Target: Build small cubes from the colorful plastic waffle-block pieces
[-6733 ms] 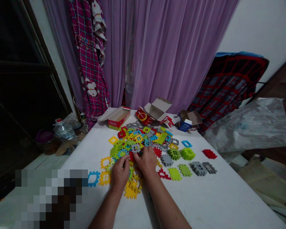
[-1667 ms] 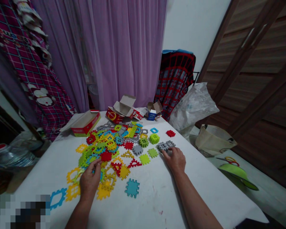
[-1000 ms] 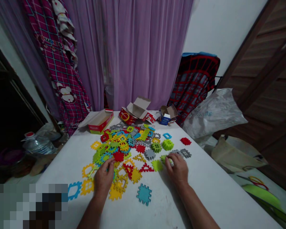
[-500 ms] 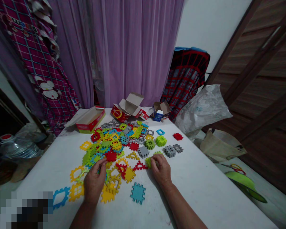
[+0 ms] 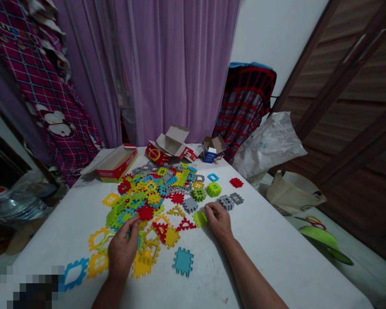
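Observation:
Colourful plastic interlocking tiles with notched edges lie heaped on the table. My left hand [image 5: 124, 242] hovers at the heap's near left side, beside a red tile [image 5: 146, 212]. Its fingers are loosely bent, thumb apart, and nothing shows in them. My right hand [image 5: 219, 221] is curled over light green tile material right of the heap, its fingers closed. A light green tile [image 5: 200, 219] sticks out to the left of that hand; the fingertips are partly hidden. Between my forearms lies a teal square tile [image 5: 183, 262]. A red triangular tile [image 5: 185, 224] is near the right hand.
Beyond the right hand stand a grey block of joined tiles [image 5: 226, 201] and two green blocks, the nearer one darker [image 5: 198, 195]. Opened cardboard boxes, one long and red [image 5: 117, 165] and one blue [image 5: 209, 155], line the table's back. A plastic bag [image 5: 268, 141] hangs at the right.
My right hand has shifted slightly on the light green pieces, and more of the left tile shows. The whole view has swung a little to the right. The left hand stays near the red tile.

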Demonstrator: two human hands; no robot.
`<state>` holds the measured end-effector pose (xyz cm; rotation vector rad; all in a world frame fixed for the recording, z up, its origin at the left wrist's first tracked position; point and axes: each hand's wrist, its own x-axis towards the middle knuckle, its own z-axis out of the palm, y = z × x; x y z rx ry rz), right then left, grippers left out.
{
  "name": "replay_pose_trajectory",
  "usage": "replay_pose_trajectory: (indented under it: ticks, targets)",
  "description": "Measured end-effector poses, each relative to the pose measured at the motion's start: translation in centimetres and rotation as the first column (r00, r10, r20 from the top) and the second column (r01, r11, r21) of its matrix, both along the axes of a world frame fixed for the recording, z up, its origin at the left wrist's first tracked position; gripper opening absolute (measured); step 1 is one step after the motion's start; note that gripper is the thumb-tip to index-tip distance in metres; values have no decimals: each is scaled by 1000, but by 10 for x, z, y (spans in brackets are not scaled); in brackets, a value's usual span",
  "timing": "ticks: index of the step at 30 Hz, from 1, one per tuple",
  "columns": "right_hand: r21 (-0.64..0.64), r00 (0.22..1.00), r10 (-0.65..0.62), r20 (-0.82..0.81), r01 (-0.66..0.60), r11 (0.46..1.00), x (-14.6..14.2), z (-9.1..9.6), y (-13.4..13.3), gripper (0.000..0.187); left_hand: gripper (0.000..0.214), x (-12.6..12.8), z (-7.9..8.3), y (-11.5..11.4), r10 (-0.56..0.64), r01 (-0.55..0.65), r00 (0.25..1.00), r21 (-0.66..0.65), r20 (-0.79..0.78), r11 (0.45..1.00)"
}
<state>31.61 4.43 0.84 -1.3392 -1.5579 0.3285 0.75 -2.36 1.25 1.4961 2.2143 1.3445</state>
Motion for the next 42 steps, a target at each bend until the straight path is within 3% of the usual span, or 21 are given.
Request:
replay_pose_trajectory:
  ticks: [16,24,28,32,36,39,42]
  targets:
    - [18,994,-52,-101,54,998,4,1,6,28,33,0,2,0,1,0,999,-22,47,1000]
    - [49,999,-8,-33,10,999,1,8,1,26,34,-1,0,0,11,-9,999,-30,42,999]
    - [72,997,-68,-30,70,995,28,13,2,23,33,-2,-2,0,8,-7,999,-27,46,1000]
    - [-70,939,-231,-256,221,973,79,12,16,28,33,-2,-1,0,-2,3,999,-29,36,1000]
    - [-265,837,-211,-505,82,961,117,11,36,38,32,-1,3,0,11,-10,1000,-42,18,999]
    - [-411,789,-184,-586,-94,907,130,15,46,36,31,-2,3,1,19,-19,1000,-53,6,998]
    - [-458,763,-130,-633,-234,858,135,22,52,33,31,-4,3,1,32,-32,999,-63,-9,997]
